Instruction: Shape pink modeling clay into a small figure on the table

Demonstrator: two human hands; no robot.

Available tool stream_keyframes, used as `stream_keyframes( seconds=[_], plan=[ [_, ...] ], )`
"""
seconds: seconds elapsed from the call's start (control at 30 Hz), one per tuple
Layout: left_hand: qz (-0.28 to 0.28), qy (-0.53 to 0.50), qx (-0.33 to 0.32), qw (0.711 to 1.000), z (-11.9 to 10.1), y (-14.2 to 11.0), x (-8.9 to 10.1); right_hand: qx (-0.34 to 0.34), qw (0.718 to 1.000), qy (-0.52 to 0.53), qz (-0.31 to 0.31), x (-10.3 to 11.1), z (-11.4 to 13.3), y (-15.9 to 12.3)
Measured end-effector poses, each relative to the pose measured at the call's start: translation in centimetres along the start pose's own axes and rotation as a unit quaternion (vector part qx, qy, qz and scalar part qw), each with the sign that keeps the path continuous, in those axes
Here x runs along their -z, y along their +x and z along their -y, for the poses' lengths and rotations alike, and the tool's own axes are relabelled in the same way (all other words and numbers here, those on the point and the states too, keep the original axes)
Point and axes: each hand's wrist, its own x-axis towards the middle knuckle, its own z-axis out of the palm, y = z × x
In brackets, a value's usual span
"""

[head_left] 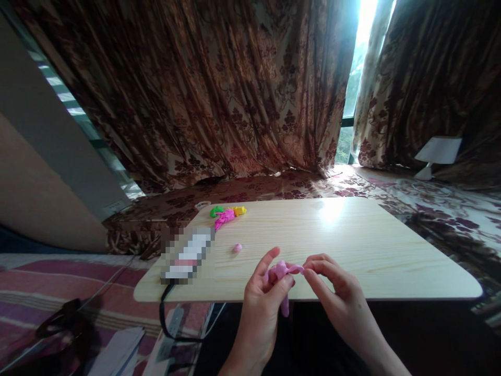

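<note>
Above the table's near edge, my left hand [265, 292] is closed around a soft pink clay figure [282, 269], its thumb pressed against the front. A thin strand of the figure stretches to the right, where the thumb and fingertips of my right hand [338, 287] pinch its end. Another pink length hangs below my left thumb. On the table, to the left of my hands, lies a small pink ball [238, 248].
The pale wooden table [352, 240] has a bright pink, knotted-looking bundle [225, 216] near its far left corner, between a green piece [216, 211] and a yellow piece [240, 210]. A blurred-out device [191, 256] with a black strap lies left. A lamp [438, 151] stands far right.
</note>
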Motion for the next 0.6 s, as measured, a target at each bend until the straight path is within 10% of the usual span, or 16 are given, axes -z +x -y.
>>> stream_keyframes(
  seconds=[0.6],
  plan=[
    [0.026,0.080,-0.046,0.995,1.12,0.55,0.66,0.000,1.000,-0.003,-0.004,0.26,0.07,0.15]
  ],
)
